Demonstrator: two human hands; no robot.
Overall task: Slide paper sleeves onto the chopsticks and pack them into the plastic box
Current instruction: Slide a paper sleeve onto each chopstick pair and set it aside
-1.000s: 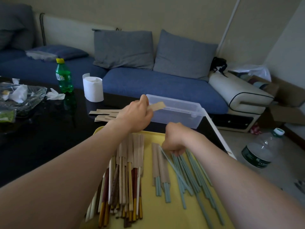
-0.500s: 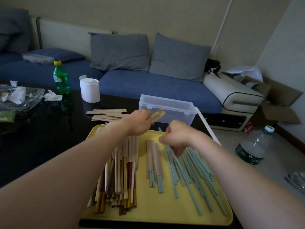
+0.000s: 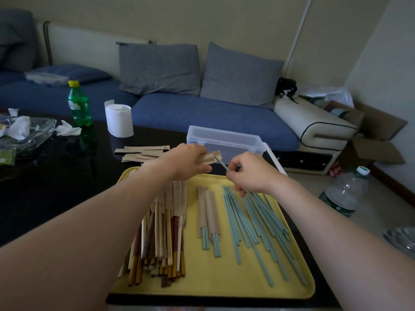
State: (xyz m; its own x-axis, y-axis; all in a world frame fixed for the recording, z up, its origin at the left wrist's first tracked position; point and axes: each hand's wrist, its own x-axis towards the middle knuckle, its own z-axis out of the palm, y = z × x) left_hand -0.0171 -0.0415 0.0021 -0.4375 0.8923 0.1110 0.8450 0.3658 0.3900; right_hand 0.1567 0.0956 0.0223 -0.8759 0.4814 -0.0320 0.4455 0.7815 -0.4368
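Left hand: the left hand (image 3: 186,161) grips a brown paper sleeve (image 3: 211,157), fingers curled round it, open end turned toward the other hand.
Right hand: the right hand (image 3: 249,173) pinches a pale green chopstick (image 3: 223,164) between thumb and fingertips; its tip is at the sleeve's mouth.
Plastic box: the clear plastic box (image 3: 224,142) stands on the black worktop (image 3: 56,187) just beyond the yellow tray (image 3: 224,283), right behind both hands, which cover part of its near wall.
On the tray: bare green chopsticks (image 3: 258,225) lie loose on the right, a few sleeved green chopsticks (image 3: 210,212) in the middle, and a heap of sleeved wooden chopsticks (image 3: 166,232) on the left.
In the way: the left forearm crosses the far end of the wooden heap; the right hand hides the far ends of the bare ones.
Spare sleeves: a pile of empty sleeves (image 3: 139,152) lies on the worktop beyond the tray's left corner.
Further off: a green bottle (image 3: 78,104) with a yellow cap, a toilet roll (image 3: 119,120), crumpled tissue (image 3: 67,130) and a glass dish (image 3: 27,131) holding more tissue.
Beyond the worktop: a blue sofa (image 3: 202,113) with grey cushions (image 3: 159,68).
Floor, right: a large water bottle (image 3: 343,194) and a cardboard box (image 3: 377,135).
Writing: both bottles carry labels, but the print is too small to read.
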